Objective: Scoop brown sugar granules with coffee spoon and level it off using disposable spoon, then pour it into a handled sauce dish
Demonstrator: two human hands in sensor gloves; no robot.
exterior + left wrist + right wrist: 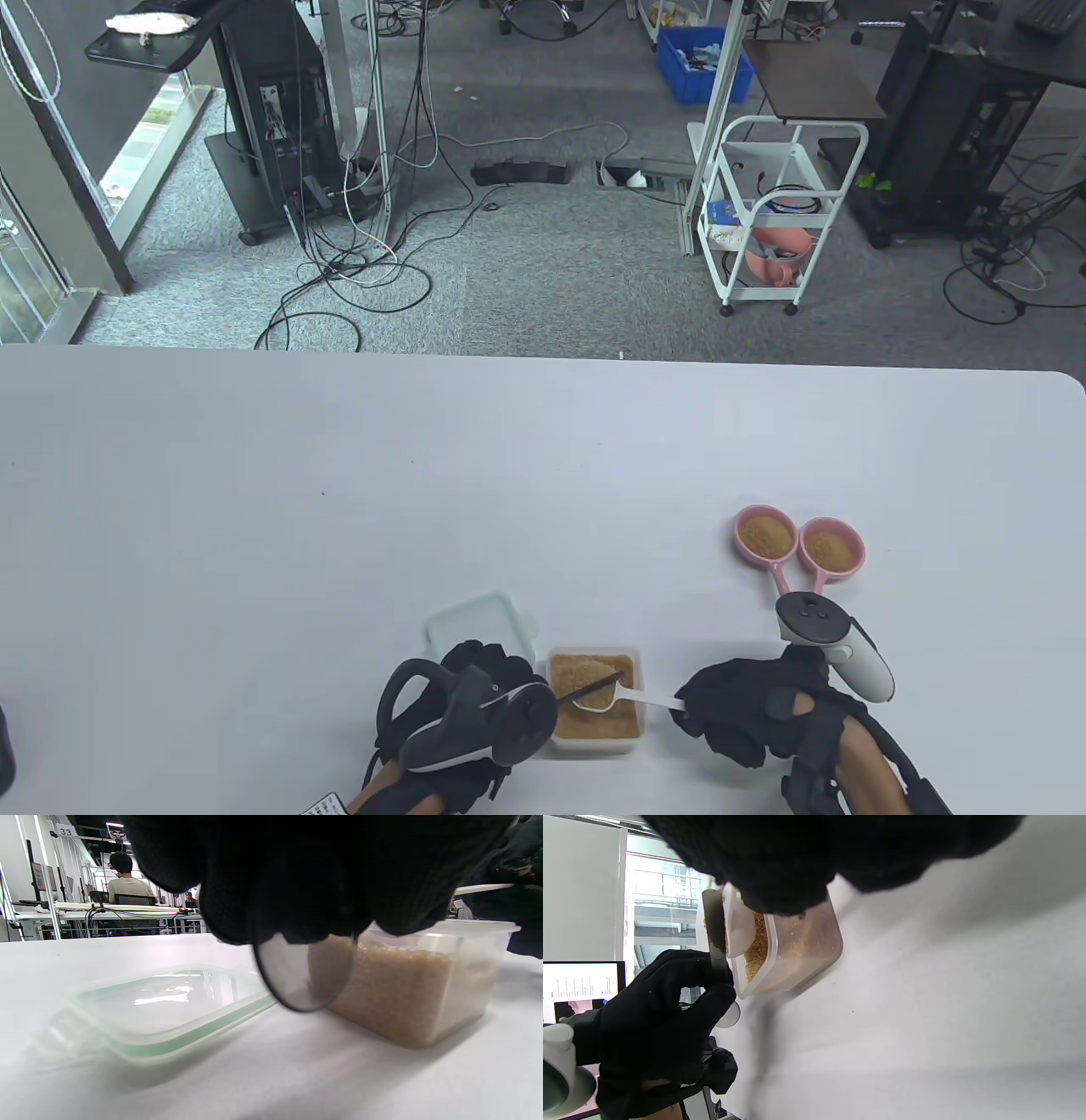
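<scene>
A clear tub of brown sugar [594,730] sits near the table's front edge. My right hand [730,705] pinches the handle of the white coffee spoon [649,699], whose sugar-filled bowl [740,927] hangs over the tub [797,946]. My left hand [475,679] grips the dark translucent disposable spoon [594,684]. Its handle [715,925] lies across the coffee spoon's bowl, and its round bowl [303,976] pokes out below my fingers. Two pink handled sauce dishes [766,535] [831,548], both holding sugar, stand beyond my right hand.
The tub's green-rimmed lid [479,624] lies flat on the table just left of the tub and behind my left hand. It also shows in the left wrist view as the lid [169,1010] beside the tub [420,984]. The white table's far edge [543,356] borders a cabled floor.
</scene>
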